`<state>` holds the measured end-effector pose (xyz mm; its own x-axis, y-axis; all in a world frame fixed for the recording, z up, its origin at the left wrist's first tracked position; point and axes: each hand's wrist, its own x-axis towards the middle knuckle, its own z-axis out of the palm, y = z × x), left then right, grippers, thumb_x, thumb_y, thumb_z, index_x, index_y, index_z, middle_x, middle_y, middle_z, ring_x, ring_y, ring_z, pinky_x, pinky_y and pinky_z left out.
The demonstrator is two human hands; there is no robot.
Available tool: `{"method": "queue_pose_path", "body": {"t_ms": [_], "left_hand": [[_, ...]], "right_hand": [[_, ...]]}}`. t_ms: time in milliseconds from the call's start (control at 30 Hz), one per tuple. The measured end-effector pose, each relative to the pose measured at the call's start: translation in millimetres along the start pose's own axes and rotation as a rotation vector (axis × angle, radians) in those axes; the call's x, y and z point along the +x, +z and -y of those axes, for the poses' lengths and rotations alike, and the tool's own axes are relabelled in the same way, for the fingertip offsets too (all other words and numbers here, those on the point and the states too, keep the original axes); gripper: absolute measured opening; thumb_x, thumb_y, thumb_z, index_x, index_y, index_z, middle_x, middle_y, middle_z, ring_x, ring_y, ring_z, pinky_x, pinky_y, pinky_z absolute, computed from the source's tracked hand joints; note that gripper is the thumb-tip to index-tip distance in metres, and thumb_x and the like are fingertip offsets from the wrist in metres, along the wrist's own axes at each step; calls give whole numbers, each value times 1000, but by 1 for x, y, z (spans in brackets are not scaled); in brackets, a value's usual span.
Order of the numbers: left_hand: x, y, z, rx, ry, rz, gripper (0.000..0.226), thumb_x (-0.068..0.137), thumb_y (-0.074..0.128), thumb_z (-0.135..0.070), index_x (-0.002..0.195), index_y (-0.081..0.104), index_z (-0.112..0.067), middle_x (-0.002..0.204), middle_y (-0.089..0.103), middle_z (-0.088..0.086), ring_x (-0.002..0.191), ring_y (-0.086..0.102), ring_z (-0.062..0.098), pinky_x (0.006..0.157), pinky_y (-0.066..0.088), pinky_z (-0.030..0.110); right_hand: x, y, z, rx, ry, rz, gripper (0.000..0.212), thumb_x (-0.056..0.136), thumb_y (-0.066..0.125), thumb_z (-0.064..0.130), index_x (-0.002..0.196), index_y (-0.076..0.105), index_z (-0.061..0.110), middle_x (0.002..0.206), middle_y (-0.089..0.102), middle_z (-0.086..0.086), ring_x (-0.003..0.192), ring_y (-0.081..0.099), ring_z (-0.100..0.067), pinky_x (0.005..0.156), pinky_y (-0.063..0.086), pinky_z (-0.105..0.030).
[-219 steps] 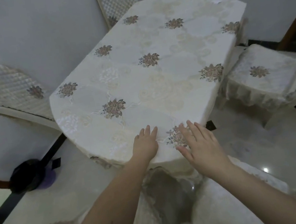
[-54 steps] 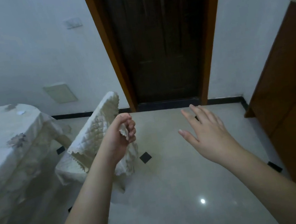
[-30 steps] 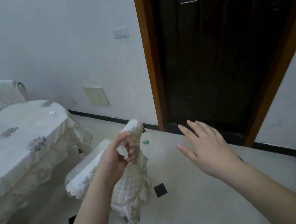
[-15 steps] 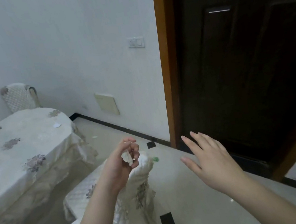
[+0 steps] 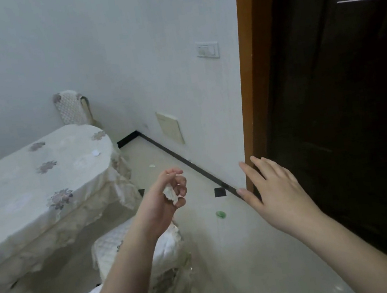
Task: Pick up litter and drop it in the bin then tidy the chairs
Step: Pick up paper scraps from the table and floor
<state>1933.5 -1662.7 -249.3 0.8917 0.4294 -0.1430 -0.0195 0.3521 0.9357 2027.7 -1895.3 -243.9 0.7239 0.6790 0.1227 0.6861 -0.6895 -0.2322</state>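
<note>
My left hand (image 5: pixel 167 198) is raised above a covered chair (image 5: pixel 138 252) and its curled fingers hold a crumpled white scrap of paper (image 5: pixel 170 193). My right hand (image 5: pixel 272 192) hovers open with fingers spread, in front of the door frame. On the floor lie a small green scrap (image 5: pixel 220 214) near the skirting and a pale scrap (image 5: pixel 152 166) farther back. A white scrap (image 5: pixel 96 153) sits on the covered table (image 5: pixel 30 185). No bin is in view.
A second covered chair (image 5: pixel 72 109) stands behind the table against the wall. A dark door (image 5: pixel 349 123) in an orange frame (image 5: pixel 251 87) fills the right side. The tiled floor (image 5: pixel 257 275) runs between chair and door.
The view has swung left along the wall and the door now fills the right. Both hands keep their pose; the left still holds the white scrap. The green scrap now lies clear of the chair.
</note>
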Motion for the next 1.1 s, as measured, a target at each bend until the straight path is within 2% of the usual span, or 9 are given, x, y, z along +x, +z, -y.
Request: {"method": "queue_pose_path", "body": {"t_ms": [133, 233, 300, 400, 567, 700, 833, 1100], "left_hand": [[15, -1, -1, -21, -6, -73, 15, 78, 58, -20, 92, 57, -15, 75, 50, 4, 61, 43, 15, 50, 24, 25], [31, -12, -2, -25, 5, -128, 9, 82, 59, -20, 90, 58, -16, 76, 50, 4, 61, 44, 15, 50, 25, 25], [45, -21, -3, -38, 12, -149, 7, 83, 57, -19, 90, 58, -17, 76, 51, 3, 61, 44, 14, 51, 26, 24], [70, -35, -2, -58, 17, -157, 15, 80, 59, -21, 94, 56, -17, 77, 50, 2, 62, 43, 14, 53, 30, 24], [128, -64, -5, -113, 55, -155, 10, 83, 56, -21, 93, 56, -18, 77, 51, 2, 65, 43, 15, 56, 25, 27], [173, -88, -18, -125, 54, -170, 20, 81, 58, -25, 99, 58, -17, 79, 55, 5, 68, 48, 16, 58, 23, 29], [220, -108, -34, -118, 39, -154, 24, 82, 57, -26, 103, 57, -15, 81, 56, 6, 68, 51, 16, 57, 26, 29], [278, -138, -45, -141, 54, -245, 18, 82, 56, -22, 99, 57, -15, 78, 55, 6, 67, 49, 16, 55, 23, 29]], "right_hand": [[37, 3, -16, 31, -50, 24, 66, 93, 13, 63, 152, 2, 34, 160, 6, 4, 146, 1, -16, 116, 3, -34], [65, 12, -19, 59, -83, 46, 72, 89, 4, 68, 152, 3, 34, 160, 7, 4, 146, 3, -16, 117, 6, -36], [85, 20, -17, 66, -113, 64, 72, 89, 5, 68, 152, 4, 33, 160, 7, 3, 146, 3, -17, 117, 6, -36], [116, 30, -13, 72, -155, 91, 67, 94, 15, 63, 152, 5, 33, 161, 7, 3, 146, 3, -17, 117, 6, -35], [188, 44, -9, -7, -214, 109, 73, 89, 3, 70, 152, 3, 34, 160, 6, 2, 146, 4, -19, 117, 6, -35], [252, 44, -1, -28, -247, 122, 66, 93, 13, 63, 152, 1, 34, 161, 4, 2, 146, 2, -18, 117, 4, -36], [302, 49, 7, -30, -252, 117, 67, 92, 11, 63, 151, -1, 35, 161, 3, 3, 146, 2, -17, 116, 5, -35], [378, 82, 23, -14, -311, 180, 72, 88, 6, 65, 152, 1, 33, 161, 3, 3, 146, 2, -17, 116, 4, -34]]}}
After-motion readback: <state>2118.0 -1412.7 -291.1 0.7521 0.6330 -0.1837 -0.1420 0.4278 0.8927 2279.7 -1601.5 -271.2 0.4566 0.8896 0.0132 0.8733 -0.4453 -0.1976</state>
